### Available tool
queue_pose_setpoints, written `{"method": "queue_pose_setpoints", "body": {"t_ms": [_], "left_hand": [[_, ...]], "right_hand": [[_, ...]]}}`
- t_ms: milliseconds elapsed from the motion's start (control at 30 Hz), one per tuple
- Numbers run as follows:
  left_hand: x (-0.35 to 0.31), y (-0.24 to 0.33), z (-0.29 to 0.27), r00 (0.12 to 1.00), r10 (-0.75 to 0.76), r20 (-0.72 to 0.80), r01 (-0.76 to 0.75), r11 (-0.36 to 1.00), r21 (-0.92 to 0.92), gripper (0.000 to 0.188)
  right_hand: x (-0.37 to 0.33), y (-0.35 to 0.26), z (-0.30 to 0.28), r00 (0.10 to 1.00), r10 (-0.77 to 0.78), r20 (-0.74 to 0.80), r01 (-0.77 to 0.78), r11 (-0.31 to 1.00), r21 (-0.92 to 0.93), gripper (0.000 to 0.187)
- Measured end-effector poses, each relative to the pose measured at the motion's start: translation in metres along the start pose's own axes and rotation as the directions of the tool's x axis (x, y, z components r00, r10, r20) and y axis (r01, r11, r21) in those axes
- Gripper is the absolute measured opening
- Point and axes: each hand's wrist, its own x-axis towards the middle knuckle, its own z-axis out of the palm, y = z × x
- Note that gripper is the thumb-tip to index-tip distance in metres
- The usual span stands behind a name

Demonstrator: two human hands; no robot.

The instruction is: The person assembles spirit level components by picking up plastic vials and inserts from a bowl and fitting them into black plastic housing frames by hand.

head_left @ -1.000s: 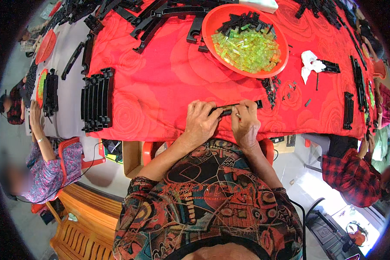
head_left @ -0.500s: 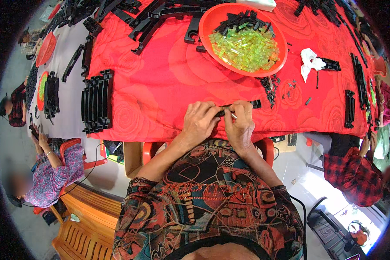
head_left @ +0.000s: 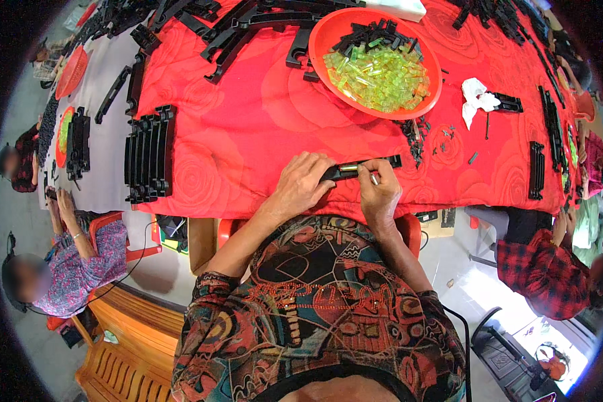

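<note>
My left hand (head_left: 305,183) is closed round the left end of a long black plastic bar (head_left: 388,163), which lies slanted at the table's near edge. A small yellow-green clear piece (head_left: 348,168) shows in a slot of the bar. My right hand (head_left: 380,194) is closed in a pinch beside that slot, with its fingertips at the bar. A slim silver tool (head_left: 374,179) sticks out of the right hand's grip; most of it is hidden by the fingers.
Beyond my hands stands a red bowl (head_left: 318,50) of clear yellow-green and black pieces. Small black bits (head_left: 417,144) are strewn near it. Stacked black bars (head_left: 149,155) lie at left; white tissue (head_left: 478,100) rests at right. Other people sit at both sides.
My right hand has moved right and slightly nearer me, away from my left hand. The yellow-green piece in the bar has come into sight. My left hand has shifted slightly left.
</note>
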Motion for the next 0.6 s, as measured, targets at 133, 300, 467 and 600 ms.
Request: {"method": "queue_pose_setpoints", "body": {"t_ms": [133,300,467,600], "left_hand": [[-0.004,-0.001,0.008,0.991,0.092,-0.095,-0.087,0.995,0.055,0.034],[-0.004,-0.001,0.012,0.973,0.213,-0.088,-0.182,0.946,0.27,0.026],[-0.004,-0.004,0.019,0.977,0.204,-0.064,-0.174,0.932,0.318,0.028],[-0.006,0.0,0.018,0.98,0.189,-0.061,-0.156,0.922,0.354,0.028]], "right_hand": [[-0.002,-0.001,0.002,0.999,0.048,0.006,-0.048,0.999,-0.007,0.011],[0.002,-0.004,0.005,0.996,-0.088,-0.018,0.086,0.992,-0.092,0.011],[0.0,-0.003,0.007,0.981,-0.193,-0.011,0.189,0.969,-0.16,0.01],[-0.005,-0.005,0.006,0.967,-0.255,0.001,0.252,0.954,-0.161,0.011]]}}
